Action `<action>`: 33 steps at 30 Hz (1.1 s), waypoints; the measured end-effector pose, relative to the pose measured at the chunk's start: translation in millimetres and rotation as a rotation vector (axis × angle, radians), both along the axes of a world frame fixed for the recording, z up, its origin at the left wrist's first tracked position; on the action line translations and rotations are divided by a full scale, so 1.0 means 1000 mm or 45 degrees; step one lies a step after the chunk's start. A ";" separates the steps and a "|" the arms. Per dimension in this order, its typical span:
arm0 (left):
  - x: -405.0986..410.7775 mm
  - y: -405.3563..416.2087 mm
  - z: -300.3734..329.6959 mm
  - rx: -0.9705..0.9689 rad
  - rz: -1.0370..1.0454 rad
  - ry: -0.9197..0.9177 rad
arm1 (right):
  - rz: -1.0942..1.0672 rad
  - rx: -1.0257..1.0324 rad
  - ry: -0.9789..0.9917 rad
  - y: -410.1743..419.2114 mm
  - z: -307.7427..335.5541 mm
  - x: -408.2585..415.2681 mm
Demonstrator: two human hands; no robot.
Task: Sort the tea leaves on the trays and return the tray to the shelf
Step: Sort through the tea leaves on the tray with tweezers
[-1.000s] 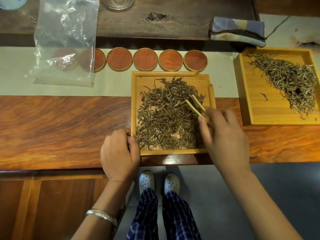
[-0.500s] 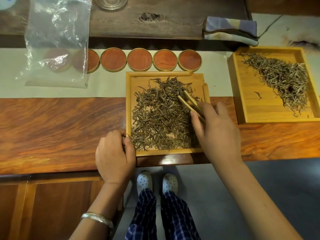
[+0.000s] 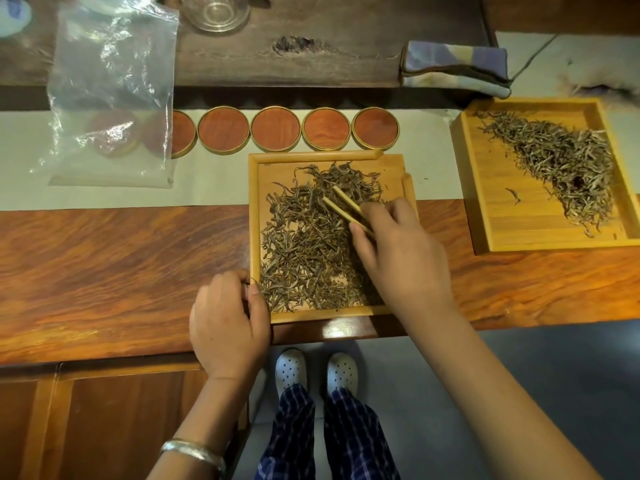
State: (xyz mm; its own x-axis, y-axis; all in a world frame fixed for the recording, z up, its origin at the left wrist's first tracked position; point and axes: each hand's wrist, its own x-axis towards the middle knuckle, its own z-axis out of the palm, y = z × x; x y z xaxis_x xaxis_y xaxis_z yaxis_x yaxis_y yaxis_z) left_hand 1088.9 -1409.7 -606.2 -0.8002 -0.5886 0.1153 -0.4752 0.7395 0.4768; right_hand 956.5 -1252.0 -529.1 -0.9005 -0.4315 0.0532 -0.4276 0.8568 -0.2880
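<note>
A small bamboo tray (image 3: 255, 216) lies in front of me, spread with dark tea leaves (image 3: 304, 258). My left hand (image 3: 227, 327) grips its near-left corner, thumb on the rim. My right hand (image 3: 401, 261) holds bamboo tweezers (image 3: 344, 207) over the tray; their tips are slightly apart and rest among the leaves near the middle. A larger bamboo tray (image 3: 498, 237) sits to the right with a pile of paler tea leaves (image 3: 561, 164) and a dark red speck in it.
A row of round red-brown coasters (image 3: 275, 128) lines the pale runner (image 3: 104, 195) behind the small tray. A clear plastic bag (image 3: 110, 81) stands at the left, a glass vessel (image 3: 216, 12) and a folded cloth (image 3: 453, 67) at the back. The counter's edge runs just below the tray.
The tweezers' tips have slid a little toward the middle of the leaves. My left hand stays on the tray's corner. The view has shifted slightly.
</note>
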 end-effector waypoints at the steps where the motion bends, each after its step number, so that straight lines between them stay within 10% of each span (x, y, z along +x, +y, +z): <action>1: 0.000 0.000 0.000 0.006 -0.001 -0.003 | -0.001 0.018 -0.003 0.001 -0.001 -0.001; 33: -0.002 0.002 0.003 0.055 0.061 -0.021 | -0.150 0.009 -0.008 0.014 -0.005 -0.002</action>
